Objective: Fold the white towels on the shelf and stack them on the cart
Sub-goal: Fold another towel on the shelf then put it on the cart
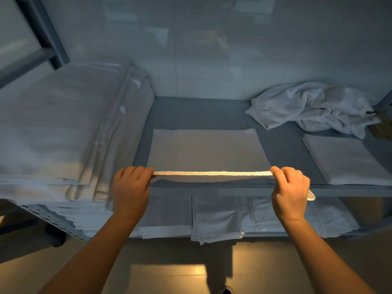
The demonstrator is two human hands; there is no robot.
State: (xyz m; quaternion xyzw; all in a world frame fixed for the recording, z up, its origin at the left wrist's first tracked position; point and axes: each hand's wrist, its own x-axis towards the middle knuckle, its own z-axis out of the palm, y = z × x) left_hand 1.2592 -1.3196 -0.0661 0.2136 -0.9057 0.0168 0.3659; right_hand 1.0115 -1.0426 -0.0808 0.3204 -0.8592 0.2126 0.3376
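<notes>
Pinching the near edge of a half-folded towel [206, 148] at centre, left hand [130, 187] and right hand [290, 189] leave the crumpled towels [311, 107] upper right unfolded.

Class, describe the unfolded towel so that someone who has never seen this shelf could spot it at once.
Start at the grey shelf. Follow it to the far right corner against the wall. The towel there is the only crumpled heap; its neighbours lie flat and folded.
</notes>
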